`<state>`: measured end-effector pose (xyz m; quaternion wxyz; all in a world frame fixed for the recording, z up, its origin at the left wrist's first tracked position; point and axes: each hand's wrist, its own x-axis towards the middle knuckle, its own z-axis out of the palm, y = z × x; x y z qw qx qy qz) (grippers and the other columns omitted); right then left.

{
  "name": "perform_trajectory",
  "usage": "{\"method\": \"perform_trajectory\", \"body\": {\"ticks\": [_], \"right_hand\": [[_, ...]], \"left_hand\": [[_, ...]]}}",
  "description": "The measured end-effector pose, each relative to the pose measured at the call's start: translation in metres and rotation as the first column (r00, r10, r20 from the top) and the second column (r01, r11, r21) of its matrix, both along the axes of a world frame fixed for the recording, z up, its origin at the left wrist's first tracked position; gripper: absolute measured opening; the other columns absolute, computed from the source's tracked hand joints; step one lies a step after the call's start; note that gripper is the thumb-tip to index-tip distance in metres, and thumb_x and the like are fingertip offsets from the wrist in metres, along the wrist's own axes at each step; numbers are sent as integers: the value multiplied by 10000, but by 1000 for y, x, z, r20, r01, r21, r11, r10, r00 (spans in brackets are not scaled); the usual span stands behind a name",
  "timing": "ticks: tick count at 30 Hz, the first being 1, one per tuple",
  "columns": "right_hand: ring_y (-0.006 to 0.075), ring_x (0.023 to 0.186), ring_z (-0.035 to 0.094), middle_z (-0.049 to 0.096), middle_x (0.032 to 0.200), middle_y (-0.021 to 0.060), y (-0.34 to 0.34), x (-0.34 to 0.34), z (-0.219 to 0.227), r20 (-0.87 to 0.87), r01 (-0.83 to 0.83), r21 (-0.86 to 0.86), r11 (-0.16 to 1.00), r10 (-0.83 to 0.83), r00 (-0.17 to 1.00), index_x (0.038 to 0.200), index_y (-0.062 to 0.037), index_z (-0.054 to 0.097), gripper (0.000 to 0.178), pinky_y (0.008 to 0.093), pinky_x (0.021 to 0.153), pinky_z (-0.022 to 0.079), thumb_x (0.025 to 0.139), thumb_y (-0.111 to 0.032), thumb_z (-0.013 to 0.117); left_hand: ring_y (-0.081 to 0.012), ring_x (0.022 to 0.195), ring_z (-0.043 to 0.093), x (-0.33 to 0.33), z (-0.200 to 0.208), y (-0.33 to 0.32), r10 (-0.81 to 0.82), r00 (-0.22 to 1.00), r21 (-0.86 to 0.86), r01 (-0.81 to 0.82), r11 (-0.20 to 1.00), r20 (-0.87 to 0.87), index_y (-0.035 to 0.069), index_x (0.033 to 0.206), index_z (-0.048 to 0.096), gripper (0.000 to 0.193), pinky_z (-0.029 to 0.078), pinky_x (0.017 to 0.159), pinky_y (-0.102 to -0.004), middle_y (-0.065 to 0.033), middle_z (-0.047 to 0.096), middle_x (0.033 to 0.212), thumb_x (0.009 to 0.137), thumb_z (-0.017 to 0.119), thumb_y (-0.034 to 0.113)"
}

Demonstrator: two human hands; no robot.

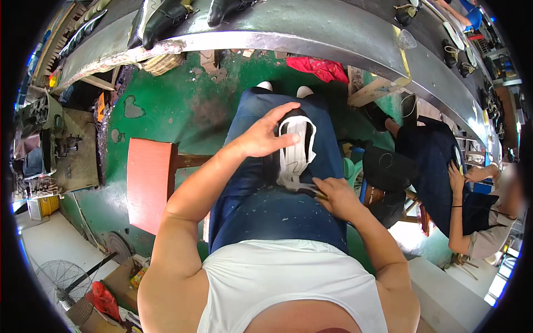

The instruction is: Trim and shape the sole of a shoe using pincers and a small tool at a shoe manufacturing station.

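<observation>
A shoe (292,145) with a white underside and black edges lies sole-up along my lap, over the dark blue apron (277,213). My left hand (267,135) grips it near its far end, thumb laid across the white surface and fingers along the black edge. At its near end my right hand (337,197) is closed on a slim greyish tool (305,188). That tool's tip touches or lies very close to the shoe; motion blur hides its exact kind.
Beyond my knees runs a long metal bench (311,41) carrying black shoes (166,22). A red-topped stool (150,183) stands to my left. A co-worker's hand (456,178) is at the right. A fan (64,283) stands at the lower left.
</observation>
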<state>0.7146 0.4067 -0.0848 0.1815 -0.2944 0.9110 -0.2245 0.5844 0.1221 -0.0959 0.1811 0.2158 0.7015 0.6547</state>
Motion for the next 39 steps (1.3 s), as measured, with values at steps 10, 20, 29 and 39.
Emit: {"method": "perform_trajectory", "body": {"ticks": [10, 20, 29, 39], "right_hand": [[269, 1035, 664, 651, 1197, 114, -12, -27, -6, 781, 692, -326, 644, -229, 581, 1228, -31, 623, 456, 363, 824, 537, 1015, -429, 559], [291, 1135, 650, 635, 1233, 166, -52, -64, -33, 919, 967, 231, 105, 303, -253, 1278, 14, 532, 431, 443, 1000, 532, 1100, -326, 338], [243, 798, 669, 649, 949, 120, -76, -42, -26, 962, 967, 248, -56, -106, -253, 1132, -20, 562, 391, 418, 691, 567, 1090, -360, 375], [239, 643, 669, 673, 864, 180, -25, -63, 13, 746, 540, 60, 840, -397, 534, 1135, 33, 562, 484, 369, 614, 541, 1038, -432, 469]], "left_hand": [[-390, 1367, 449, 23, 49, 15, 165, 823, -39, -221, 974, -544, -41, 1544, 165, 957, 384, 1122, -436, -251, 402, 1494, 756, 709, -54], [-423, 1533, 7, 56, -16, 43, 203, 977, 58, -200, 978, -71, 76, 1449, 470, 578, 84, 1218, -518, -313, 118, 1608, 993, 523, 426], [-244, 1238, 460, 59, -30, 74, 442, 897, 40, -441, 896, -17, -2, 915, 688, 664, 317, 1092, -371, -139, 505, 1314, 1098, 208, 419], [-162, 1101, 507, 38, -33, 71, 440, 872, 170, -477, 862, 217, 11, 855, 666, 569, 383, 1017, -318, -87, 600, 1051, 1092, 340, 413]]}}
